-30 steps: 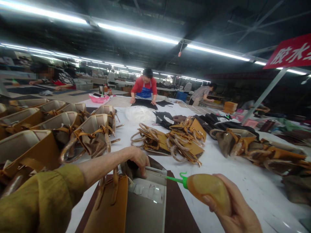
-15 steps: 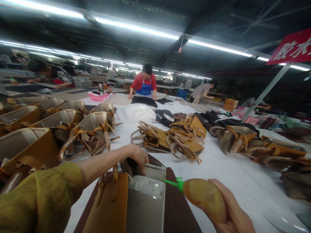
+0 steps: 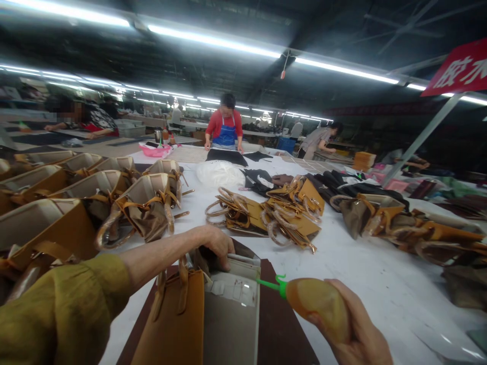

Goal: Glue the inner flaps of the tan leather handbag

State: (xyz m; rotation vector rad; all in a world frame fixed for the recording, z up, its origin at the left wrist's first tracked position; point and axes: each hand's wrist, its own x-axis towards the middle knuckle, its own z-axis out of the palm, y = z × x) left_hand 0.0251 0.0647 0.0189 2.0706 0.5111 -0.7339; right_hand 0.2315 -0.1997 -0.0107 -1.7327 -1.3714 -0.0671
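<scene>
A tan handbag (image 3: 171, 324) lies on a dark brown mat (image 3: 277, 329) right in front of me, its grey lining (image 3: 228, 319) turned up. My left hand (image 3: 218, 246) grips the far edge of the bag, fingers curled over the lining rim. My right hand (image 3: 357, 329) is wrapped round a soft amber glue bottle (image 3: 317, 309). Its green nozzle (image 3: 272, 285) points left at the right edge of the lining, close to it.
Rows of upright tan bags (image 3: 76, 197) fill the left. Flat tan bag pieces with handles (image 3: 270, 215) lie in the middle, more bags (image 3: 399, 225) at right. A person in a red top and blue apron (image 3: 225, 129) works at the white table's (image 3: 361, 274) far end.
The glue bottle and my right hand have shifted slightly left and down, bringing the nozzle nearer the lining edge. My left hand stays on the bag.
</scene>
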